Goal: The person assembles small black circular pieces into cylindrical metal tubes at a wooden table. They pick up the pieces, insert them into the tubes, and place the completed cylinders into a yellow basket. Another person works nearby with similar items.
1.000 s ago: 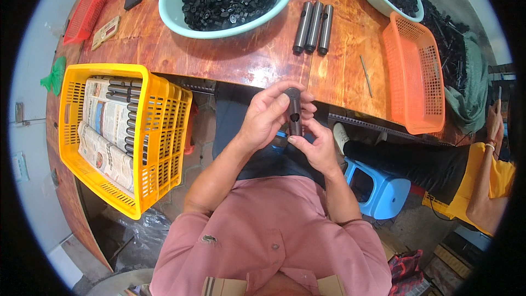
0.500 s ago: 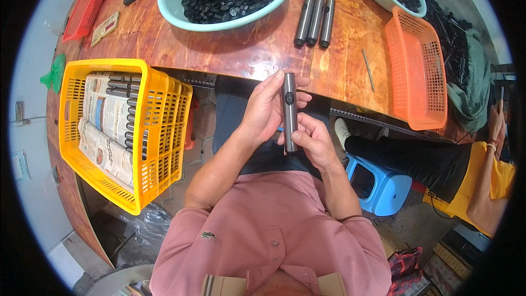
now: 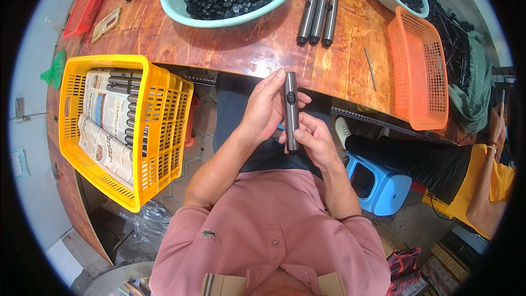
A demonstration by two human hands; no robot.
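Fingers of the left hand (image 3: 266, 107) are closed round the upper part of a dark tube (image 3: 290, 120), thumb laid along its left side, other fingers passing behind with tips showing on the right; fingers of the right hand (image 3: 318, 140) pinch the lower part, thumb on the front face, the rest curled behind, their exact contact hidden. The tube is held nearly upright in the view, in front of the body by the near edge of the worktop (image 3: 246, 55), its dark side opening (image 3: 291, 97) facing the wearer. The step in hand is judged to be handling or checking that opening. Good practice: keep both thumbs clear of it, as they are now; let the right hand carry the lower end and the left only steady the upper; turn the tube by light rolling, since the smooth wall may slip. Beyond, three similar tubes (image 3: 318, 19) lie side by side on the worktop, with a thin rod (image 3: 370, 68) to their right and a pale teal bowl (image 3: 219, 22) of small black parts to their left. Left of the hands, a yellow crate (image 3: 145, 79) holds newspaper (image 3: 107, 153) and more dark tubes; avoid knocking its rim.
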